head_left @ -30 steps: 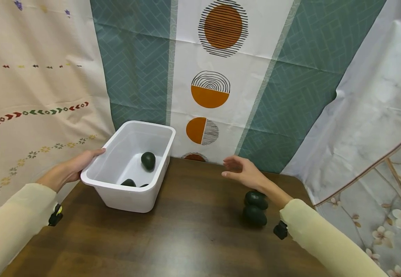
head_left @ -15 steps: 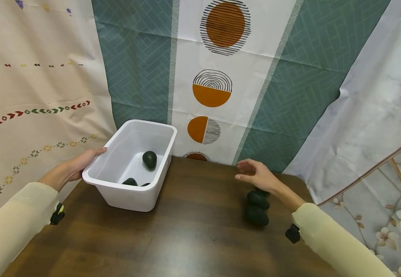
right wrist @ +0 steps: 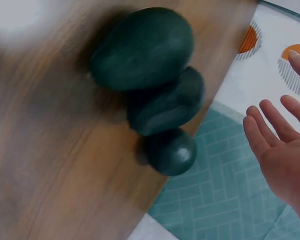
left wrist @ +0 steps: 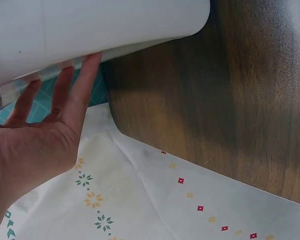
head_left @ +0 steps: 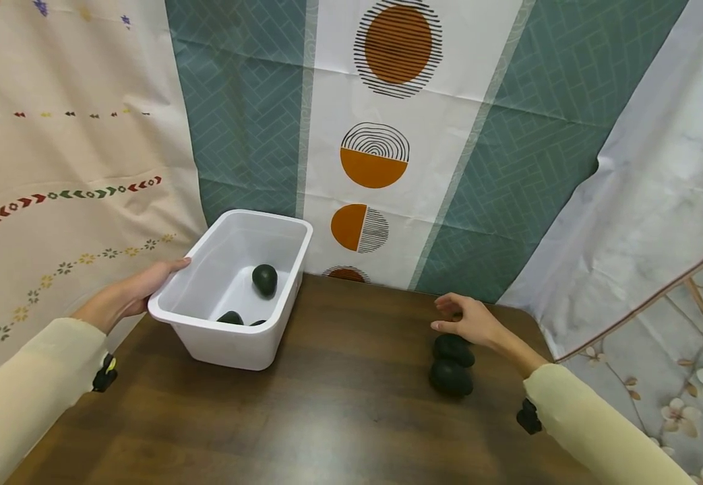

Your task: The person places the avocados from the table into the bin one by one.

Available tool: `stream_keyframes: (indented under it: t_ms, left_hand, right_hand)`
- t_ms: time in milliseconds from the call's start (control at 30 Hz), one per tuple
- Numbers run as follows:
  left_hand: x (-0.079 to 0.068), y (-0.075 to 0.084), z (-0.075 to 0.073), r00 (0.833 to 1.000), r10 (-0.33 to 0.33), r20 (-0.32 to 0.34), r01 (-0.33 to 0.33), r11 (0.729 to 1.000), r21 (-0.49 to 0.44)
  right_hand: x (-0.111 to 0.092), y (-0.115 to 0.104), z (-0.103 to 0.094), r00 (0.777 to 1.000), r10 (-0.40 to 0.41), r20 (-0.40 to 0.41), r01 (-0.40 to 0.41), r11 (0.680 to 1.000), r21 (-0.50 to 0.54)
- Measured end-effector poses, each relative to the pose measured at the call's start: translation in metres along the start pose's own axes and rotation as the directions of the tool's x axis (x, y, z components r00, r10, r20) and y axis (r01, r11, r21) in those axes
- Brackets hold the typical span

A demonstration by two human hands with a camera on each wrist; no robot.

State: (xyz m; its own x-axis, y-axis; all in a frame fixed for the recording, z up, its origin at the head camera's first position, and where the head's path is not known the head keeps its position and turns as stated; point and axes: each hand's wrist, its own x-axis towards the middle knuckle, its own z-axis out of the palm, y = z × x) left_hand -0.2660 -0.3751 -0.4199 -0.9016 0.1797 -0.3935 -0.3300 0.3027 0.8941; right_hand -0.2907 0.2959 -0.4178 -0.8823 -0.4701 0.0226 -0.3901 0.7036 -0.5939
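My left hand (head_left: 141,286) holds the left rim of a white plastic bin (head_left: 220,347), thumb at the rim. In the left wrist view its fingers (left wrist: 83,90) lie along the bin's outer wall. Inside the bin, one dark green avocado (head_left: 264,279) lies toward the far end. Two more show only in part behind the front wall. On the right, my right hand (head_left: 469,320) hovers with loosely bent fingers, nothing in them. Three avocados lie in a row beneath it: a large one (right wrist: 142,50), a middle one (right wrist: 167,102) and one at the far end (right wrist: 171,151), which the hand mostly hides in the head view.
The brown wooden table (head_left: 351,377) spreads between the bin and the avocado row. Patterned cloth hangs (head_left: 381,162) close behind the table. A cream cloth (head_left: 72,155) hangs at the left, and a floral, marbled cloth (head_left: 660,269) at the right.
My right hand has moved to the right and down, closer over the far end of the avocado row. My left hand stays on the bin. The head view has shifted slightly.
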Motion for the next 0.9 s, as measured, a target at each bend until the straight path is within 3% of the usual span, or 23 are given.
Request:
stream_keyframes:
  t_ms: [267, 567, 900]
  left_hand:
    - [0.000, 0.002, 0.002, 1.000, 0.005, -0.001, -0.005, 1.000, 0.006]
    - [0.000, 0.000, 0.001, 1.000, 0.008, 0.000, -0.008, 1.000, 0.006]
    - [-0.002, -0.001, 0.001, 1.000, 0.015, -0.007, -0.015, 1.000, 0.013]
  right_hand:
    - [-0.011, 0.022, 0.004, 1.000, 0.023, 0.000, -0.023, 0.998, -0.062]
    - [-0.016, 0.031, 0.006, 1.000, 0.023, 0.007, -0.022, 0.991, -0.129]
    - [-0.018, 0.046, 0.013, 0.999, -0.027, 0.034, 0.034, 0.979, -0.203]
